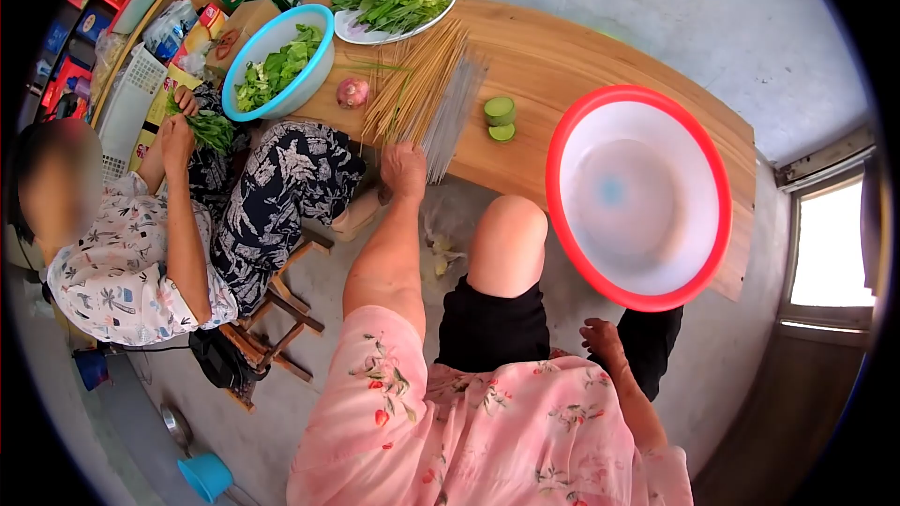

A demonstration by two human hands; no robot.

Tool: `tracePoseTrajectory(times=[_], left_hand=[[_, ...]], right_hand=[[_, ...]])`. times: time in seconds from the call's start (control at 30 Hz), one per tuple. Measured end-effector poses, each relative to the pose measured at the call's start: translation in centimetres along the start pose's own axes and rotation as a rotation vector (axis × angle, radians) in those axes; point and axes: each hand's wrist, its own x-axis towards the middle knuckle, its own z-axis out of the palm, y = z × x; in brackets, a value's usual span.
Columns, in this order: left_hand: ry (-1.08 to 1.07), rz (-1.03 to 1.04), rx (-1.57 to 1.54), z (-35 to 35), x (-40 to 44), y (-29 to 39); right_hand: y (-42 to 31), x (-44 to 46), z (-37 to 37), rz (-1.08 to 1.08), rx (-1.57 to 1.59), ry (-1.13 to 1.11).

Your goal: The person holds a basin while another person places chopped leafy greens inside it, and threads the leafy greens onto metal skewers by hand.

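At the table's near edge my left hand (403,169) is closed around the lower ends of some bamboo skewers (412,84); its fingertips are partly hidden. Beside that spread of skewers lies a row of thin grey metal skewers (454,117). A pinkish onion (352,93) sits just left of the skewers. To their right are two cut pieces of a green vegetable, the larger piece (500,111) behind the smaller piece (502,133). My right hand (603,340) hangs low by my lap, fingers loosely apart with nothing in them, below the red-rimmed white basin (581,267).
On the wooden table (534,47) stand a blue-rimmed bowl (323,61) of leafy greens and a white plate (349,35) of greens. To my left a seated person (141,262) holds a bunch of greens (211,129). Shelves, a wooden stool (281,309) and a blue bucket (206,478) are on that side.
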Motion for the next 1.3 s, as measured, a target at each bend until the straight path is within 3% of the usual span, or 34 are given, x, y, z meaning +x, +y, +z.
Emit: tracePoseTrajectory(times=[0.4, 0.7, 0.9, 0.97, 1.07, 1.3], left_hand=[[-0.11, -0.057, 0.117, 0.2, 1.1, 1.0], [-0.079, -0.059, -0.079, -1.0, -0.3, 0.9], [-0.194, -0.138, -0.387, -0.4, -2.3, 0.4], [-0.305, -0.393, -0.792, 0.2, -3.6, 0.2], [-0.409, -0.57, -0.975, -2.6, -5.9, 2.2], [-0.483, -0.62, -1.107, -3.6, -10.1, 1.4]], right_hand=[[0.4, 0.4, -0.1, -0.005, -0.023, -0.025], [1.1, 1.1, 0.1, -0.027, 0.012, -0.021], [1.3, 1.3, 0.0, -0.053, 0.01, -0.022], [1.3, 1.4, 0.1, -0.05, 0.02, -0.032], [1.7, 1.6, 0.2, -0.045, 0.043, -0.048], [0.9, 1.3, -0.1, -0.012, 0.022, -0.07]])
